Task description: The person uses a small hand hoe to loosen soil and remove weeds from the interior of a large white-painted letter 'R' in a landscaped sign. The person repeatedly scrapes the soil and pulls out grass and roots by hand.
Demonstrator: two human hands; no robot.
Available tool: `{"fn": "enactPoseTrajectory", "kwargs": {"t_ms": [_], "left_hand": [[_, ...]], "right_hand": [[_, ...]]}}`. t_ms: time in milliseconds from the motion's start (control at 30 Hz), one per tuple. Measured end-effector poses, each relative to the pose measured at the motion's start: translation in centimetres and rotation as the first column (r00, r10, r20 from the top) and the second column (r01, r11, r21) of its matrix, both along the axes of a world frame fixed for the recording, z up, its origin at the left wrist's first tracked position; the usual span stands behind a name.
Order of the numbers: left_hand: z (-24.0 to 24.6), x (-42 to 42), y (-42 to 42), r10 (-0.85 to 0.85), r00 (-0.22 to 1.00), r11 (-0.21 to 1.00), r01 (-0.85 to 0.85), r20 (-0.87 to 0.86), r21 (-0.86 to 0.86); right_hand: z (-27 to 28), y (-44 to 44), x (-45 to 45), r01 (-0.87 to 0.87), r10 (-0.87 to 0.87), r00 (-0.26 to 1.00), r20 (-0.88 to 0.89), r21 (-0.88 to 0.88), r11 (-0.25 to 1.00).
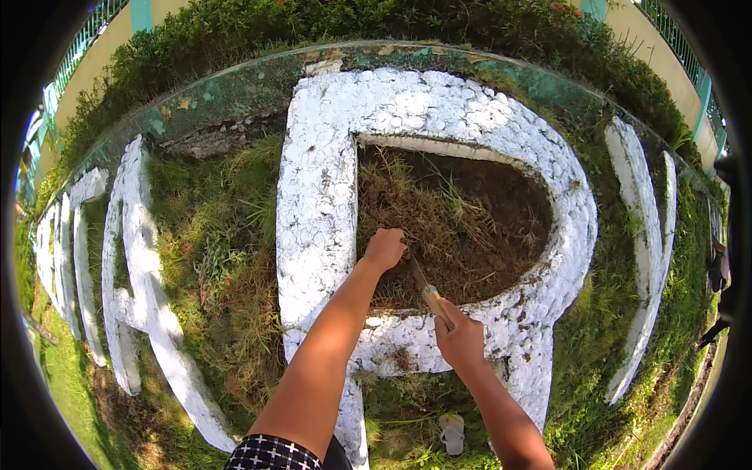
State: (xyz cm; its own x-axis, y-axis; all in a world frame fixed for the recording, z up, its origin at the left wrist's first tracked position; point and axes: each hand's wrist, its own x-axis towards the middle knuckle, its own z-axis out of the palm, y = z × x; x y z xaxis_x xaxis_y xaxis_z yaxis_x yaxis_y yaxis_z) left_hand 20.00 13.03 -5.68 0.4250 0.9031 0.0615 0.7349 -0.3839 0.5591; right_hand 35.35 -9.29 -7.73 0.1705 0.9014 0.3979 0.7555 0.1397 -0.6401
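Inside the loop of a large white-painted stone letter [317, 205] lies dark soil [517, 205] with a heap of pulled, partly dry grass [405, 200]. My left hand [386, 248] is at the lower left of this loop, fingers curled down at the grass; whether it grips any cannot be told. My right hand [461, 339] is closed around the wooden handle [435, 299] of a bladed hand tool, above the lower bar of the letter. Its narrow metal blade [418, 271] points up and left towards the soil near my left hand; the tip is hard to make out.
More raised white letters stand on the grassy slope at left [141, 252] and right [640, 235]. A mossy concrete ledge [235, 88] and a hedge [247, 35] run behind. A pale flip-flop [452, 435] is below the letter's bar. Dark shapes, unclear, are at far right.
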Motion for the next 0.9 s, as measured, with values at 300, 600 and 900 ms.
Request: {"fn": "enactPoseTrajectory", "kwargs": {"t_ms": [300,600,900], "left_hand": [[1.5,-1.6,0.2,-0.028,0.996,0.999,0.032,-0.084,0.044],[3.2,-2.0,1.3,-0.074,0.973,0.989,0.1,-0.221,0.11],[8.9,-2.2,0.9,-0.022,0.937,0.974,0.098,-0.349,0.203]], "right_hand": [[10.1,-12.8,8.5,0.12,-0.37,0.481,-0.794,-0.359,0.926],[4.6,3.0,-3.8,-0.046,-0.315,0.322,-0.893,-0.348,0.936],[3.0,4.7,-0.3,-0.091,0.078,0.989,-0.126,-0.1,0.991]]}}
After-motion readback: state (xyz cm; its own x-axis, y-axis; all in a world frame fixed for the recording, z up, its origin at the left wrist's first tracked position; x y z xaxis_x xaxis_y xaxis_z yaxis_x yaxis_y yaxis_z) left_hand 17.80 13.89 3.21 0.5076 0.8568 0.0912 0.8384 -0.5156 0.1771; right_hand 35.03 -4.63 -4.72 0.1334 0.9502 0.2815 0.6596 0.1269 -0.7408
